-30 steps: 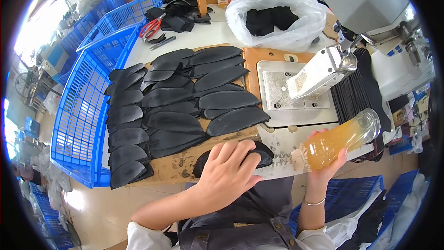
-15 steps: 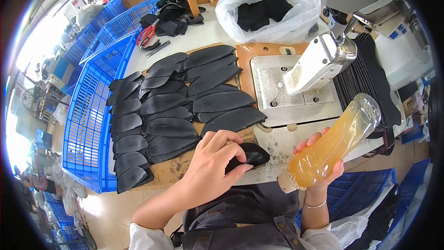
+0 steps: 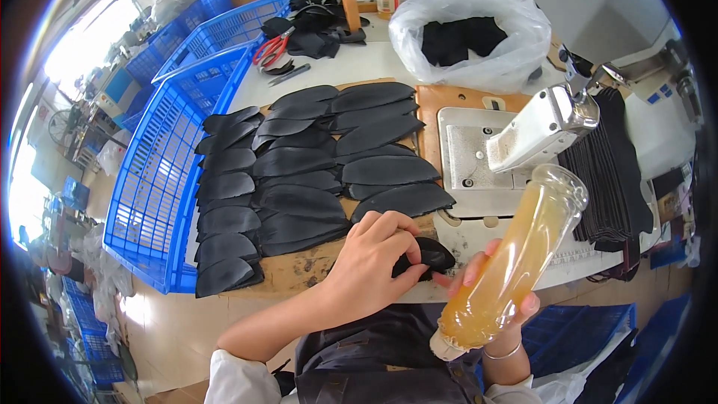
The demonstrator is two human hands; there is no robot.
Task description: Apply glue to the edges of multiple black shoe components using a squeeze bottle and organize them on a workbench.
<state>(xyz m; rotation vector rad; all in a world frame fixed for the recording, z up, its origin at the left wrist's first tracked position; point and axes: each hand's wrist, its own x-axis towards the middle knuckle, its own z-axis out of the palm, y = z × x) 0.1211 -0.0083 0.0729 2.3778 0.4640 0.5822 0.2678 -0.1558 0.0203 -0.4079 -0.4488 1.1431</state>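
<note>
Between the thumb and fingers of my left hand is a small curved black piece, bent over at the table's front edge. My right hand is wrapped round a clear bottle of amber, glue-like liquid. The bottle is tilted, its pale narrow tip pointing down and to the left. My right fingertips come close to the black piece; whether they touch it I cannot tell. Rows of overlapping leaf-shaped black pieces lie on a brown board beyond my left hand.
A sewing-type machine with a metal plate stands at the right, beside stacked black pieces. Farther back are a plastic bag holding black material, red-handled scissors and black scraps. A blue crate borders the left side.
The whole view has shifted, with the table things sitting farther right. My right hand and the bottle have come nearer my left hand, and the bottle is steeper. My left hand keeps its pinch.
</note>
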